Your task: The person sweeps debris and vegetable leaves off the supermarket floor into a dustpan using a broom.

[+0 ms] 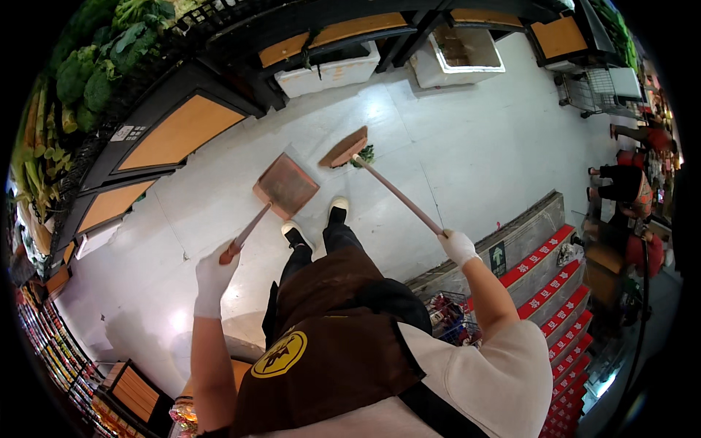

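My left hand [216, 279], in a white glove, grips the handle of a long-handled dustpan [287, 185]. Its reddish pan rests on the pale floor in front of my shoes. In my gloved right hand [458, 246] is the upper end of a broom handle, and the broom [346, 149] has its bristles on the floor just ahead and to the right of the dustpan. Some green leaves [366, 155] lie against the broom head, partly hidden by it.
Black display stands [181, 131] with vegetables border the left and front. Two white foam boxes [328, 74] sit beneath them. Steps with red edges [547, 252] rise at right beside a low wall [526, 224]. A wire cart [599, 90] and several people stand at the far right.
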{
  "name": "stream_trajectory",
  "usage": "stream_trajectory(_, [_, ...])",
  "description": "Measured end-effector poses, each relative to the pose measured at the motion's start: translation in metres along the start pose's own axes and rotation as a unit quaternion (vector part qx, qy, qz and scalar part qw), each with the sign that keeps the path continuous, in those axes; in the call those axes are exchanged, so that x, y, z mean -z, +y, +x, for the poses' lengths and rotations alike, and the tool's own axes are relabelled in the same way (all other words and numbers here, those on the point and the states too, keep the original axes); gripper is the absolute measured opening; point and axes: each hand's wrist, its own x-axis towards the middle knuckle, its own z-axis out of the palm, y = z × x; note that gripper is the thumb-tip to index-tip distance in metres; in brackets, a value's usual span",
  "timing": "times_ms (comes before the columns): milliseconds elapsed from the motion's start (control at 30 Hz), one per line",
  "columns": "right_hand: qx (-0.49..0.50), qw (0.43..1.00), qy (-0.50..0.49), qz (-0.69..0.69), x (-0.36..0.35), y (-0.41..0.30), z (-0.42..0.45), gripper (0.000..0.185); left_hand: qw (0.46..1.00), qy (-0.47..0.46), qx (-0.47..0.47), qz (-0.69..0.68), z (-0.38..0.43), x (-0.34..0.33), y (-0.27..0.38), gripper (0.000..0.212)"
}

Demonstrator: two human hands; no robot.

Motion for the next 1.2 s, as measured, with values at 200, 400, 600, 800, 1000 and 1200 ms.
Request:
stream_trajectory(200, [-0.161,0.885,-0.074,0.430,-0.015,0.024,-0.059,0.033,0.989,-0.062,-0.110,0.079,0.076,-0.014,0.031,0.023])
stream_trajectory(400, [-0.132,0.854,-0.126,0.487,-0.045,-0.049,-0.021,0.018,0.966,-0.182,-0.163,0.082,0.117,-0.014,0.076,0.028])
stream_trajectory(600, [-0.098,0.827,-0.280,0.478,-0.100,-0.146,-0.032,0.013,0.965,-0.169,-0.170,0.110,0.144,-0.002,0.090,0.034])
stream_trajectory(800, [-0.076,0.765,-0.323,0.551,-0.060,-0.147,-0.119,0.011,0.966,-0.171,-0.162,0.103,0.139,0.011,0.048,0.034])
stream_trajectory(1000, [-0.141,0.792,-0.231,0.547,-0.044,-0.140,-0.135,0.011,0.973,-0.183,-0.138,0.033,0.121,0.022,-0.008,0.030])
stream_trajectory(1200, [-0.124,0.836,-0.193,0.498,-0.114,-0.197,-0.051,0.012,0.972,-0.176,-0.153,0.013,0.120,0.023,-0.026,0.032])
